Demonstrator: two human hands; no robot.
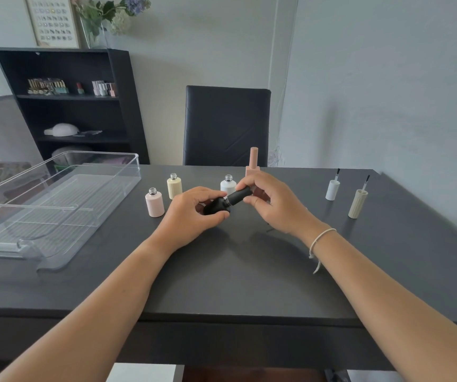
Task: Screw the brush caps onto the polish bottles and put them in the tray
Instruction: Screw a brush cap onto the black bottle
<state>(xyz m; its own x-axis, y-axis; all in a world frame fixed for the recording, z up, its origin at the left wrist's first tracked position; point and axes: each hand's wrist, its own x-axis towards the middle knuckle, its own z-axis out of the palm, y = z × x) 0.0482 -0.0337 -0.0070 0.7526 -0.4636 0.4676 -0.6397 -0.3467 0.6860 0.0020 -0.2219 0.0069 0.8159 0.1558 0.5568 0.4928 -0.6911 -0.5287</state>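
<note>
My left hand [194,213] grips a black polish bottle [216,207], tilted above the dark table [222,271]. My right hand [271,202] pinches the black brush cap [239,194] seated on the bottle's neck. Three open bottles stand behind my hands: a pink one [154,203], a cream one [174,186] and a white one [228,183]. A capped peach bottle [253,161] stands behind my right hand. A white brush cap [332,188] and a ribbed cream brush cap [358,203] stand upside down at the right, brushes up. The clear plastic tray [89,161] lies at the left, with no bottles in it.
A black chair [226,125] stands behind the table. A black shelf unit [67,106] with polish bottles is at the back left, with flowers [106,12] on top. The tray overhangs the table's left edge.
</note>
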